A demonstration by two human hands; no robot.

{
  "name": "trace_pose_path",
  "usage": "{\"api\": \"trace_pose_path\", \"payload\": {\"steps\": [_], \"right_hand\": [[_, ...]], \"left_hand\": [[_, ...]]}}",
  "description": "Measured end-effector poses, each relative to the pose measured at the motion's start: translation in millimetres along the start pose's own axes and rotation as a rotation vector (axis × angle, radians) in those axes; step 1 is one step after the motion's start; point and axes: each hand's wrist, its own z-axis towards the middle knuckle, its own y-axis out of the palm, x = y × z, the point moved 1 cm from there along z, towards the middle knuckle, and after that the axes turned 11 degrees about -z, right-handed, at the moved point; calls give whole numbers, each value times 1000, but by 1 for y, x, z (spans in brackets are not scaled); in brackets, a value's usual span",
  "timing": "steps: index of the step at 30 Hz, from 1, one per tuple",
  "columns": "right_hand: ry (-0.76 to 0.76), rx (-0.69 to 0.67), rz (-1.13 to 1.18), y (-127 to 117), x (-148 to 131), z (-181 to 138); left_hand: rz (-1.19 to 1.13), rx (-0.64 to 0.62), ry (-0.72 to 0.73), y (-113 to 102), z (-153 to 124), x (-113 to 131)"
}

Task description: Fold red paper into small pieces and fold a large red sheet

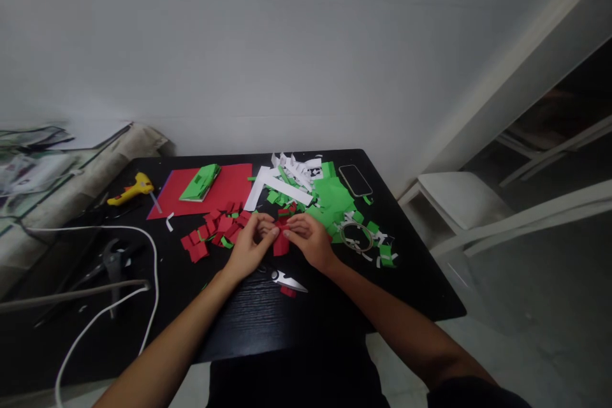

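My left hand [253,243] and my right hand [310,240] meet over the middle of the table, both pinching a small piece of red paper [281,245] between thumbs and fingers. Left of my left hand lies a pile of cut red paper pieces [224,227] with bits of green among them. Beyond and right of my right hand spread green paper sheets and scraps [332,196]. Just below my hands, scissors [289,281] rest on the tabletop, their handles partly hidden, beside a red scrap [287,292].
On the black table [243,331] are a red sheet [234,182], a folded green paper stack [201,183], white paper strips [287,186], a phone [355,180], a ring [356,237], a yellow glue gun [131,190], pliers [113,264] and a white cable [155,268]. A white chair [461,197] stands right.
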Motion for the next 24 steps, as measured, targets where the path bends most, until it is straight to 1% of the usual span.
{"api": "trace_pose_path", "payload": {"steps": [6,12,24], "right_hand": [[-6,-12,-14,-1,-1,-1],[-2,-22,-47,-1,2,1],[2,-21,-83,-2,2,1]], "left_hand": [[47,-2,-20,-4,3,-3],[27,3,-8,-4,2,-3],[2,-12,-33,-1,2,-2]]}}
